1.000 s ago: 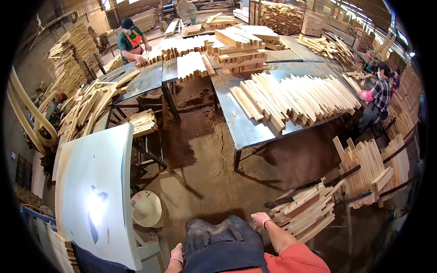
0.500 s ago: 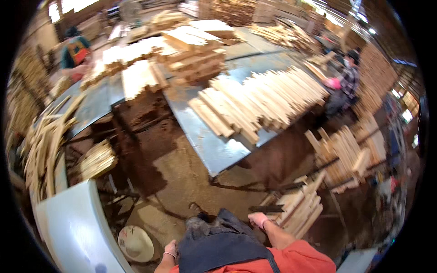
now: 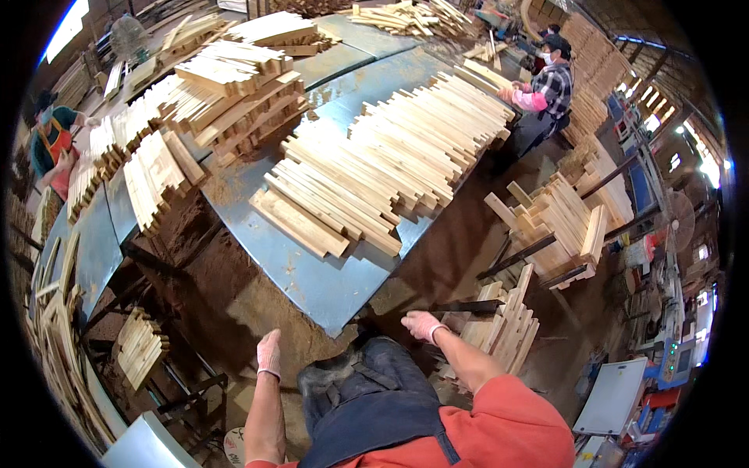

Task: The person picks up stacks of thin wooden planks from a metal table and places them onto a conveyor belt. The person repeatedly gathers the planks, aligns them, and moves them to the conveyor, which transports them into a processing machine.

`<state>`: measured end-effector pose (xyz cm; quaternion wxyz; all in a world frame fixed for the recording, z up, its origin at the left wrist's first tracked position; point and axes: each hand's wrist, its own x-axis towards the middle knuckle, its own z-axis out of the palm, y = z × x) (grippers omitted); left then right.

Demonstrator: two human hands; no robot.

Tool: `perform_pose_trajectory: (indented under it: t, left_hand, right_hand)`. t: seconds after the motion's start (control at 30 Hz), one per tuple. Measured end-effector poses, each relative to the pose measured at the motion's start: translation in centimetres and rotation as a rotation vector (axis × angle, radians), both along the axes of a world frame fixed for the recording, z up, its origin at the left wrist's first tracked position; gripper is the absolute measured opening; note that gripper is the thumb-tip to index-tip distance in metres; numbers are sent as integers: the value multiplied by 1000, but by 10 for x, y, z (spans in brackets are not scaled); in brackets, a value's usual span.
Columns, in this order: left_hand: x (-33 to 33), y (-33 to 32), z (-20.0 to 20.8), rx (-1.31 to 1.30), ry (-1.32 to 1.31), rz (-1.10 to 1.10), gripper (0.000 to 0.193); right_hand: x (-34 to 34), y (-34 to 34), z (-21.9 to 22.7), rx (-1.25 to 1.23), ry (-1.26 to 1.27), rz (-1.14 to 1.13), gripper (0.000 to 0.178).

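My left hand (image 3: 269,352), in a pale pink glove, hangs in the air to the left of my knees. Its fingers are loosely curled together with nothing seen in them. My right hand (image 3: 423,325), gloved alike, is held out past my right knee, fingers bent and no object visible in it. Closest to it is a dark metal bar (image 3: 472,306) of a rack beside a stack of sawn wood strips (image 3: 499,331). Ahead of me, a metal-topped table (image 3: 312,292) carries a wide row of light wood strips (image 3: 390,156) laid side by side.
Across the table stands a co-worker (image 3: 546,86) in a checked shirt; another person (image 3: 55,144) in an orange apron is at far left. More strips rest on a rack (image 3: 558,222) at right. Stacked boards (image 3: 242,101) cover the table's left part. A machine panel (image 3: 677,363) stands at right.
My view has swung right and nearer the table. Both hands have risen and moved forward, away from my body. The white round object on the floor has nearly left the view.
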<state>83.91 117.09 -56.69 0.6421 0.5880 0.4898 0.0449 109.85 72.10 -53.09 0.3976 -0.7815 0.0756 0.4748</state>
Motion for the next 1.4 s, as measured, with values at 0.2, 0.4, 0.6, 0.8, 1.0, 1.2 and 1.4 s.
perform_pose_trajectory:
  t: [0.2,0.4,0.6,0.8,1.0,1.2,1.4]
  left_hand:
    - [180,-6,37,105,208,-88,91]
    - [325,-15,17,336,516,-24,92]
    - [408,-42,-24,219,21,250,66]
    - [440,-43,58,-100,-80,710,33]
    - [399,15,56,198,-46,517,37]
    - [379,80,68,217,241,130,47]
    - [353,118,-1,621,393,-187,79]
  right_hand:
    - [179,4,-50,22,-530,-192,57]
    - [363,12,46,93,-655,-519,84]
    - [469,-16,-22,224,-672,-623,68]
    - [457,11,-10,207,-535,-732,70]
    - [330,21,1,192,-408,-328,70]
    - [380,48,32,138,-383,225,56]
    - [501,149,-22,308,-692,-2,52]
